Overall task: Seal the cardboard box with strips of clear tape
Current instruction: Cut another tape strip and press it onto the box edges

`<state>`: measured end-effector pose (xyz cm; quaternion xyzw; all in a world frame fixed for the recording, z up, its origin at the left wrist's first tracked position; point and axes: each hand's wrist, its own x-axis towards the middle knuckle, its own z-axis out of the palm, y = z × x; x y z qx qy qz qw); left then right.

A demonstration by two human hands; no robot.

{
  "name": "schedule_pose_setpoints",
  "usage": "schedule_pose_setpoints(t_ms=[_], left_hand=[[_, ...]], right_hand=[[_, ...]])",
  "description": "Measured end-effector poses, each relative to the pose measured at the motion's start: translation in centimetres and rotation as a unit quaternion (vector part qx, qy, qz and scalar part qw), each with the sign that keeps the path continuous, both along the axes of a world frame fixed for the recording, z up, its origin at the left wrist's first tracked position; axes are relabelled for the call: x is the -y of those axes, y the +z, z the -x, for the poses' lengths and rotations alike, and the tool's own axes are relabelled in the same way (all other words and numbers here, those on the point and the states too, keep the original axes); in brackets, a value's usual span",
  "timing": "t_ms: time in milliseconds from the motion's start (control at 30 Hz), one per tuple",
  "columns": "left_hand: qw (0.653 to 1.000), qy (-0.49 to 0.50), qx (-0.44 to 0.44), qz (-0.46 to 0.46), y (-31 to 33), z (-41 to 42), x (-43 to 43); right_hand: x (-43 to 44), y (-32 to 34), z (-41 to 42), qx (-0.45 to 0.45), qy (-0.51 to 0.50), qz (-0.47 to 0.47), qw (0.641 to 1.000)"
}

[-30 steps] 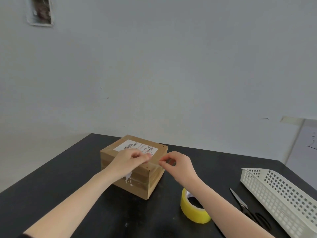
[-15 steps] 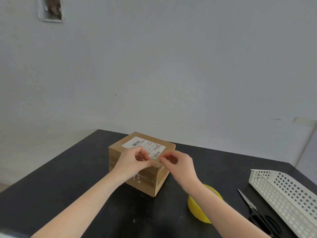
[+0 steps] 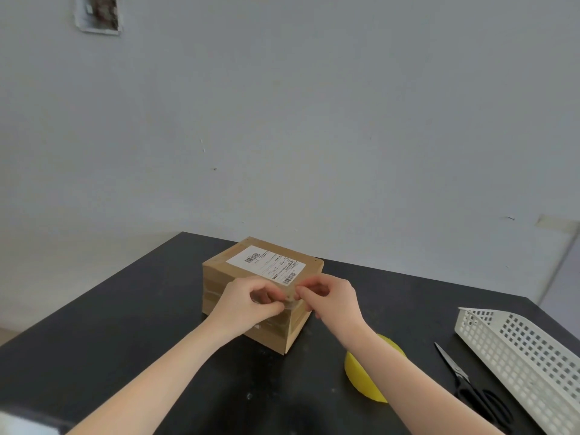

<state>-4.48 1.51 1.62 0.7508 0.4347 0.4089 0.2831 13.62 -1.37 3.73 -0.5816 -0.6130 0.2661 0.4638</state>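
Grey plaster wall [image 3: 314, 120] fills most of the head view, with a small framed fixture [image 3: 97, 14] high on the left, too blurred to identify. Below it a dark counter [image 3: 110, 340] carries everything. The cardboard box [image 3: 216, 284] sits on it near the middle, closed, turned so that one corner faces the person, probably to bring the near top edge within easy reach of both arms. A white shipping label [image 3: 265, 265] lies flat on its lid. The left hand [image 3: 248, 304] and right hand [image 3: 332, 301] meet at that near top edge, each with thumb and fingers curled together and pinched on an end of a short clear tape strip [image 3: 290, 304], a glossy sliver showing between them. Holding both ends likely keeps the strip taut and off itself until it is pressed down; whether it already touches the cardboard is hard to tell. Shiny bands on the near sides suggest tape already applied there. A yellow tape roll [image 3: 367, 375] lies just behind the right forearm, partly hidden by it. Black-handled scissors [image 3: 464, 381] lie beside a white perforated basket [image 3: 527, 356] at the right, close enough for cutting the next strip.
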Motion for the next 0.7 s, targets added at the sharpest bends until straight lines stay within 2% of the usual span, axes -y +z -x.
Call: schedule_pose_setpoints(t_ms=[400,567,700], left_hand=[[0.996,0.084,0.023,-0.019,-1.3,-1.0,0.3],[0.992,0.109,0.021,-0.058,-2.1,-1.6,0.1],[0.988,0.118,0.011,-0.095,-2.6,-2.0,-0.1]], right_hand=[[0.1,-1.2,0.0,0.083,-0.011,-0.022,0.996],[0.2,-1.4,0.0,0.125,-0.035,-0.06,0.99],[-0.1,-1.5,0.0,0.116,-0.034,-0.061,0.991]])
